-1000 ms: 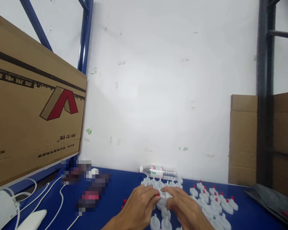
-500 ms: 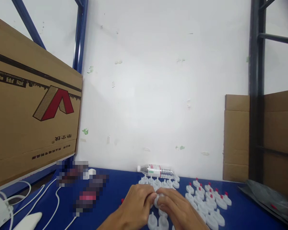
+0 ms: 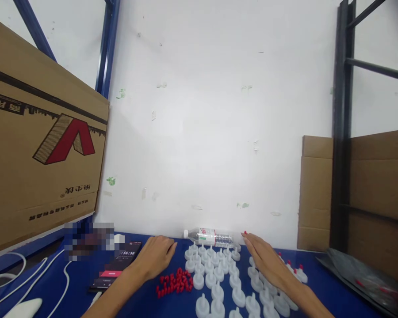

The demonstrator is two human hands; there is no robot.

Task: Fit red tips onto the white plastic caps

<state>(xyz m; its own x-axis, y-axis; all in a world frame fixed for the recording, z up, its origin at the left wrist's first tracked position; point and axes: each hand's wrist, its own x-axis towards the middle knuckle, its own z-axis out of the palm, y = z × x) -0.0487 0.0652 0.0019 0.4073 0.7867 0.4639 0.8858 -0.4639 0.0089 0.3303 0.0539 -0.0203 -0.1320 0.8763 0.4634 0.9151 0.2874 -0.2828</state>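
My left hand [image 3: 155, 255] is palm down between the phone and a pile of small red caps [image 3: 175, 282]. Its thumb stands away from the bent fingers, whose tips are hidden; nothing shows in it. Over at the right, my right hand [image 3: 263, 256] reaches toward the wall with its fingers together. A red tip [image 3: 245, 232] shows at its fingertips, apparently on a white nozzle lid mostly hidden by the hand. Many white nozzle lids [image 3: 210, 279] without red caps stand in the middle. Red-capped lids [image 3: 300, 274] stand beyond my right forearm.
A clear plastic bottle [image 3: 207, 236] lies along the wall. The phone [image 3: 119, 265] and white cables [image 3: 66, 282] occupy the left of the blue table [image 3: 167, 307]. A grey plastic bag [image 3: 358, 274] is on the right. A large cardboard box [image 3: 46, 132] stands at left.
My hands have separated from around a white lid in the middle. The left moved left past the red caps; the right moved right and toward the wall. The view shifted slightly.
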